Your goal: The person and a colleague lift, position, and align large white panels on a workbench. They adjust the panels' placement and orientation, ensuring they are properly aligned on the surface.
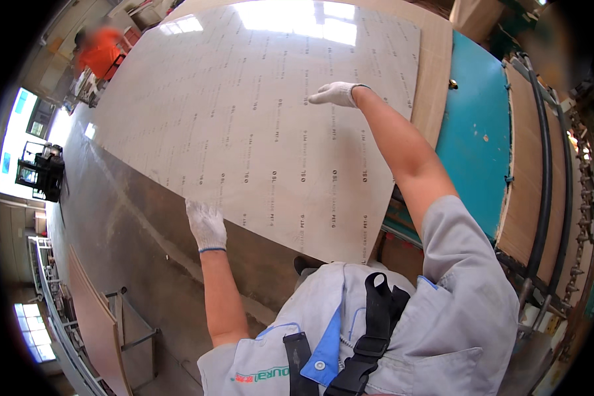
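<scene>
A large glossy white panel (244,138), covered with rows of small print, spreads out in front of me. Its near left edge is under my left hand (206,226), in a white knit glove with a blue cuff band. The fingers close over that edge, though their tips are hard to make out. Further out, my right hand (336,94), gloved too, reaches over the panel's right part. Its fingers are stretched out and hold nothing. Whether the palm rests on the surface or hovers just above it I cannot tell.
Under the panel's right side lies a tan board (434,86), beside a teal surface (475,132). Black hoses (546,152) and a chain run along the far right. A forklift (41,171) and a person in orange (101,53) are at left. A board on a frame (96,317) stands lower left.
</scene>
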{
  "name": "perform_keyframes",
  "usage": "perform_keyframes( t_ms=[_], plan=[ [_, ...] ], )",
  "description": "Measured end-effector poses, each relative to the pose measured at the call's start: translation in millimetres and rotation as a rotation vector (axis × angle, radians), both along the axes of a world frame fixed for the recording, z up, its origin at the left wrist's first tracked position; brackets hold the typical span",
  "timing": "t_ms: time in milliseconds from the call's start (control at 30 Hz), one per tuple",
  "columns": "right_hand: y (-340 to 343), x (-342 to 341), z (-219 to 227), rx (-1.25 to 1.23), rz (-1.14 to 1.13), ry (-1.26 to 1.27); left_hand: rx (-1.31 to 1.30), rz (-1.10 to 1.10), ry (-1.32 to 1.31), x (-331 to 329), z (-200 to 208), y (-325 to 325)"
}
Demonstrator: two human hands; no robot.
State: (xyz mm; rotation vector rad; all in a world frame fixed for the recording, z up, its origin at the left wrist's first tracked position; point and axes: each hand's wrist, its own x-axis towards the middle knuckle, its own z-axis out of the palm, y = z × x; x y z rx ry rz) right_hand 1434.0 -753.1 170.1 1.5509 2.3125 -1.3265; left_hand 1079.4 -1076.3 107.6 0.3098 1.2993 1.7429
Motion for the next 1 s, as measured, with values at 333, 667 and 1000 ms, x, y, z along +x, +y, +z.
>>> perform_keyframes(
  t_ms=[333, 667, 1000],
  plan=[
    [80.8, -80.8, -58.6, -0.027, -0.016, -0.016, -0.135, 0.046, -0.175, 27.1, -36.5, -21.2],
    [0.7, 78.0, -82.1, 0.214, -0.312, -0.141, -0.131, 0.034, 0.576, -60.2, -34.3, 84.0],
    [-212.8, 128.5, -98.7, 0.313, -0.643, -0.13, -0.498, -0.378, 1.355, -186.7, -36.2, 278.5]
  ],
)
